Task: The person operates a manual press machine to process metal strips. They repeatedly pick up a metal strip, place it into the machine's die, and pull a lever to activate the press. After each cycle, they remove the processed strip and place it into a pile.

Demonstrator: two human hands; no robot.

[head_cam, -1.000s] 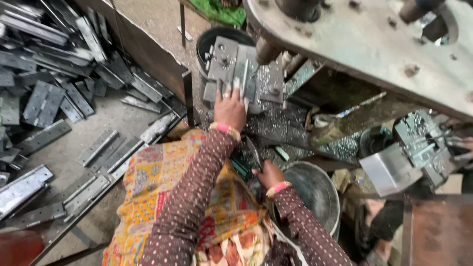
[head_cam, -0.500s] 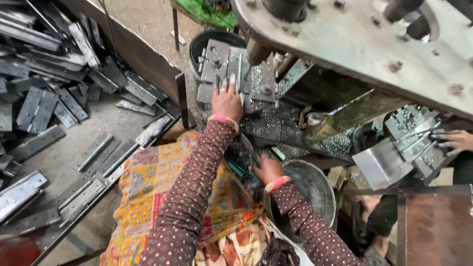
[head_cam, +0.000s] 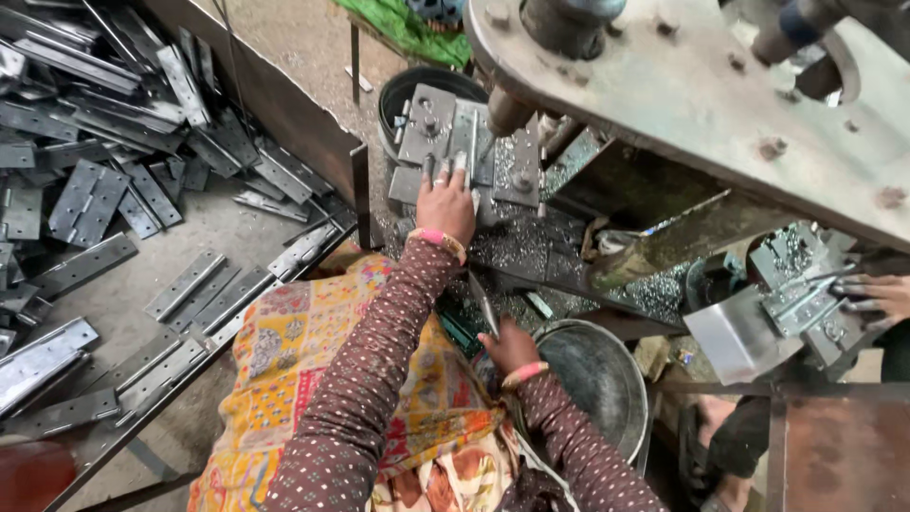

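Note:
My left hand (head_cam: 445, 203) reaches forward onto the grey die block (head_cam: 453, 133) of a press, fingers resting on a metal hinge strip (head_cam: 471, 142) lying under the punch (head_cam: 508, 112). My right hand (head_cam: 507, 343) is low by my lap, shut on a thin metal hinge plate (head_cam: 482, 303) that stands on edge. Both arms wear dark dotted sleeves and pink bangles. Metal chips cover the press bed (head_cam: 531, 248) between the two hands.
A large heap of grey hinge plates (head_cam: 104, 190) covers the floor at left. A round metal basin (head_cam: 597, 379) sits right of my right hand, a dark bucket (head_cam: 417, 90) behind the die. Another person's hand (head_cam: 877, 296) works a second die (head_cam: 796, 294) at right.
My left hand has stayed on the die block, shifting only slightly. My right hand keeps the plate by my lap. The camera view has drifted a little.

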